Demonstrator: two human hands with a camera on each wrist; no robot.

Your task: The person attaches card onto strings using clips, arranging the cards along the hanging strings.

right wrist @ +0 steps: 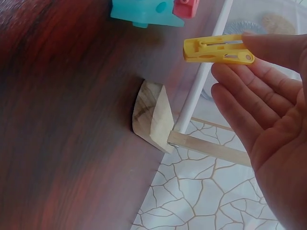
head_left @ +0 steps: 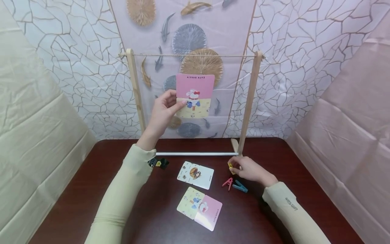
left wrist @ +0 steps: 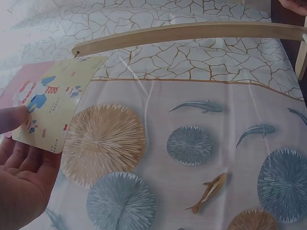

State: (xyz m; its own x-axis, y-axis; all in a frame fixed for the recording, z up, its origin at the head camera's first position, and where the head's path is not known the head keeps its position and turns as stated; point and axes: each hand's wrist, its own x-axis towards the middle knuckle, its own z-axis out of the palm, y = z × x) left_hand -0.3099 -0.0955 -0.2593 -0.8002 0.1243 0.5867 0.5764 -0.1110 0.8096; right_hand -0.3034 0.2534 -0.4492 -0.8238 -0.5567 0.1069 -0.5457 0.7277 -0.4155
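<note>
My left hand (head_left: 164, 110) pinches a pink and yellow card (head_left: 196, 84) by its side edge, thumb in front. It is raised before the wooden frame, below the string (head_left: 152, 55); the rabbit picture on the card faces me. In the left wrist view the card (left wrist: 62, 100) sits between thumb and fingers. Low over the table at the right, my right hand (head_left: 248, 167) pinches a yellow clothespin (right wrist: 218, 49) between thumb and fingertips. A red clothespin (head_left: 228, 183) and a blue clothespin (head_left: 240, 186) lie just in front of that hand.
A wooden frame (head_left: 251, 98) stands at the table's back, with a white rod (head_left: 195, 154) along its base. On the dark table (head_left: 152, 217) lie a white card (head_left: 196, 174) and another pink and yellow card (head_left: 199, 207). Patterned cloth (head_left: 301, 51) hangs behind.
</note>
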